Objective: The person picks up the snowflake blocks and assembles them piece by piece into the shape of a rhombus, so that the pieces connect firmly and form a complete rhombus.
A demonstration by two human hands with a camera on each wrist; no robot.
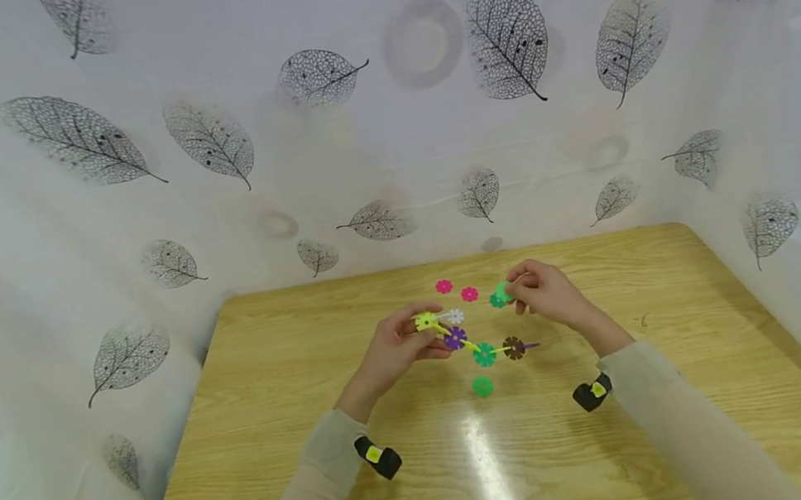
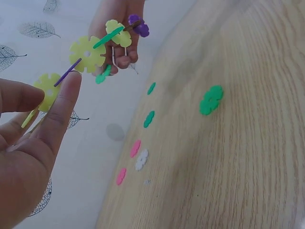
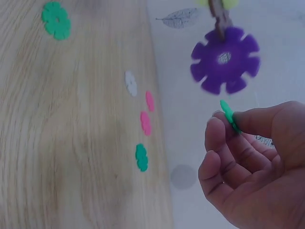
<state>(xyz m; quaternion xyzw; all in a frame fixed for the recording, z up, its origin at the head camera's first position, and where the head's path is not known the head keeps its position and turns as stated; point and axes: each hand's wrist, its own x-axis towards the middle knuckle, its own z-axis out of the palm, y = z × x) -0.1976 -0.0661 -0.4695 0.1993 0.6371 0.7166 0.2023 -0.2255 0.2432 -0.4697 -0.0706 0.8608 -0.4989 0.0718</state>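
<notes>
My left hand (image 1: pixel 393 347) pinches the end yellow disc (image 2: pixel 46 90) of a chain of slotted snowflake discs between thumb and fingers. The chain hangs above the table toward the right, with a purple disc (image 1: pixel 455 338), a green disc (image 1: pixel 484 355) and a brown disc (image 1: pixel 513 348) facing up and others seen edge-on. At its far end is another purple disc (image 3: pixel 225 61). My right hand (image 1: pixel 548 294) pinches a single bright green disc (image 3: pixel 229 116) between thumb and forefinger, apart from the chain. In the right wrist view, that disc is just below the chain's end.
Loose on the wooden table (image 1: pixel 302 429) lie two pink discs (image 1: pixel 444 286), a white disc (image 1: pixel 456 316), a darker green disc (image 3: pixel 141 157) near the far edge and a bright green disc (image 1: pixel 482 387) nearer me. A leaf-printed white curtain (image 1: pixel 374 153) stands behind the table.
</notes>
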